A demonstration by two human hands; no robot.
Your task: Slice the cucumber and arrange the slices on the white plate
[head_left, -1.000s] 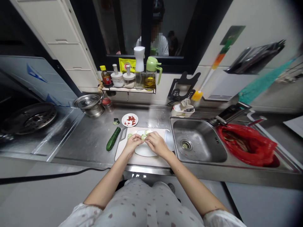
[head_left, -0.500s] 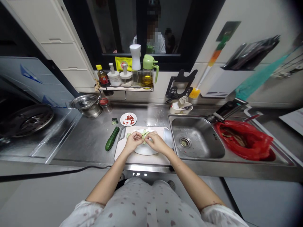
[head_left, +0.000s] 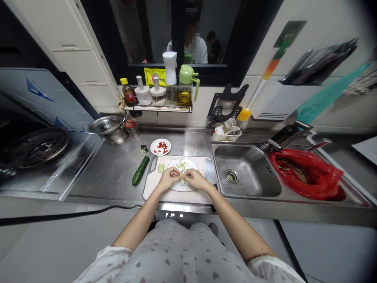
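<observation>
My left hand (head_left: 169,178) and my right hand (head_left: 194,179) meet over a white plate (head_left: 192,164), fingers pinched. A thin cucumber slice (head_left: 181,173) shows between their fingertips, partly hidden by them. Pale green cucumber slices (head_left: 182,162) are fanned out on the plate beyond my fingers. Under the plate lies a light cutting board (head_left: 151,189), with a few more slices (head_left: 161,168) overlapping on its left part. A broad shiny blade (head_left: 209,169) rests along the board's right side. Left of the board is a dark green cucumber (head_left: 140,171).
A small plate of chopped red pieces (head_left: 160,147) stands behind the board, beside dark green scraps (head_left: 144,149). To the right are the sink (head_left: 250,173) and a red plastic bag (head_left: 306,177). A lidded pot (head_left: 109,129) sits back left, below a condiment shelf (head_left: 159,109).
My hands have drawn slightly nearer to me, uncovering more of the fanned slices on the plate and those on the board. The view has shifted a little.
</observation>
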